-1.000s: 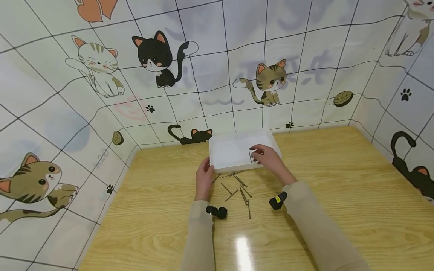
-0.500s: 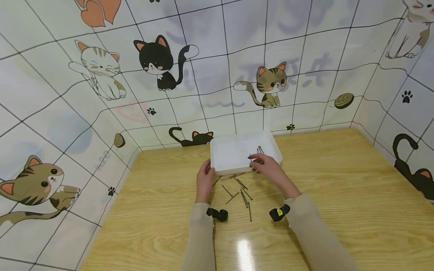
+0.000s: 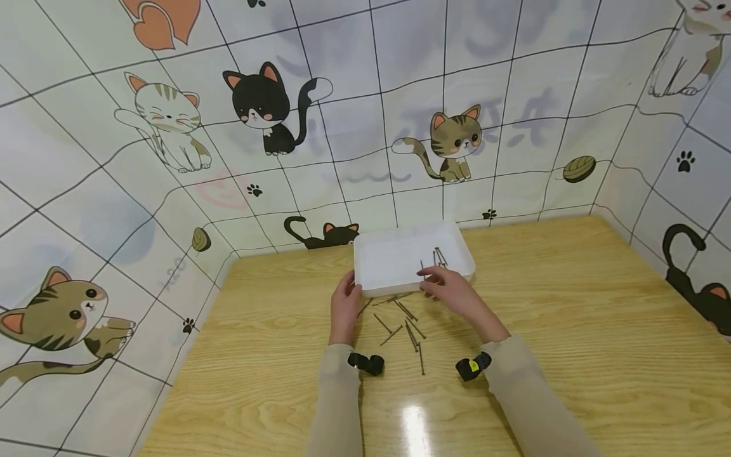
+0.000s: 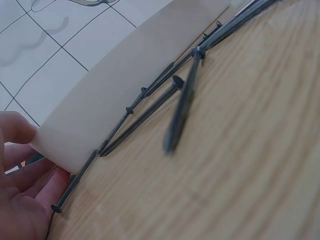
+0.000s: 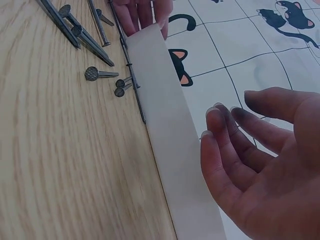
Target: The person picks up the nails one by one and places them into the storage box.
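A shallow white tray [image 3: 382,260] stands against the back wall. My left hand [image 3: 345,308] holds its front left corner, with thumb and fingers curled at the wall in the left wrist view. Over the tray's front right edge hovers my right hand [image 3: 454,295]. Its thumb and fingers [image 5: 217,160] stand apart in the right wrist view, with nothing between them. One nail [image 3: 422,266] lies in the tray right by those fingertips, and several nails [image 3: 438,255] lie behind them, partly hidden by the hand. More loose nails [image 3: 412,336] are scattered on the wooden table before the tray.
The wooden table [image 3: 257,387] runs back to walls [image 3: 365,146] covered in a cat-printed sheet. Some nails [image 4: 120,120] lie right along the tray's front wall, one of them beside my left hand. Black cameras are strapped to both wrists.
My right hand has drawn back toward me and a little down, uncovering several nails in the tray. The nail by its fingertips stays put. My left hand keeps its hold on the tray corner.
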`<state>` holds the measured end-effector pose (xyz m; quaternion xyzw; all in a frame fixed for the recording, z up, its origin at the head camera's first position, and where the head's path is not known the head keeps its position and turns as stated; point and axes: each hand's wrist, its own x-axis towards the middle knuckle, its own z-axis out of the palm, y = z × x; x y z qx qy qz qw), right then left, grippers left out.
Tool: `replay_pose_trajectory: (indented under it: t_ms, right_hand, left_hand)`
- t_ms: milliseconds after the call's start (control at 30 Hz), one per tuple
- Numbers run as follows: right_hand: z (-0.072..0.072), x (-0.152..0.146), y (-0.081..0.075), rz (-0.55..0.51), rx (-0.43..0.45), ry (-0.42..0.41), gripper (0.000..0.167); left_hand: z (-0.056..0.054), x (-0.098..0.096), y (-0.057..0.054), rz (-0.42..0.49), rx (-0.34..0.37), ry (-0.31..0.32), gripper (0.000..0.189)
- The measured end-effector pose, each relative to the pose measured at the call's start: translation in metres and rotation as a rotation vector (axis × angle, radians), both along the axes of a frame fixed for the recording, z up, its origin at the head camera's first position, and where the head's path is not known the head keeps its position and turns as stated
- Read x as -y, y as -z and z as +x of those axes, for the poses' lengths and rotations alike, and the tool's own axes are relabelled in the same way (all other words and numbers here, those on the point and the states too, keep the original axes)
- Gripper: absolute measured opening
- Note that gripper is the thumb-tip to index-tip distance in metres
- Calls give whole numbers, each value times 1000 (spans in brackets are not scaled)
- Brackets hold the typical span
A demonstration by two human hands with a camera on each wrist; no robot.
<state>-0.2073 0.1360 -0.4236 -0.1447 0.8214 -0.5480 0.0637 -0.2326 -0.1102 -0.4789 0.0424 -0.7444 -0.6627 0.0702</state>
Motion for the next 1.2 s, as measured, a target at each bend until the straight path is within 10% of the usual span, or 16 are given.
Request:
replay_pose_trajectory:
  t_ms: [1200]
  right_hand:
    - [13,20,7,394,76,-129,43]
  left_hand:
    - [-1,-1,0,-6,-7,-17,43]
